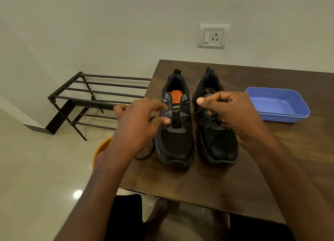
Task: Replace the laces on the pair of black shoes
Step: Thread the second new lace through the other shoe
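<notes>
Dark wood table (207,183), blue tray (282,112), white wall socket (213,36); both hands (137,125) (233,114) pinching black lace (188,115)

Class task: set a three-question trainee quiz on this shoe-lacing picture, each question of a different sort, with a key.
1. True or false: the blue tray holds spare laces.
2. Which shoe is the lace being threaded through? A) left shoe B) right shoe C) neither
3. Fill in: the shoes stand on the ____, toes toward the person.

Key:
1. False; the tray shows nothing inside.
2. A. The lace crosses its lower eyelets, pulled by the left hand and right hand.
3. table
</notes>
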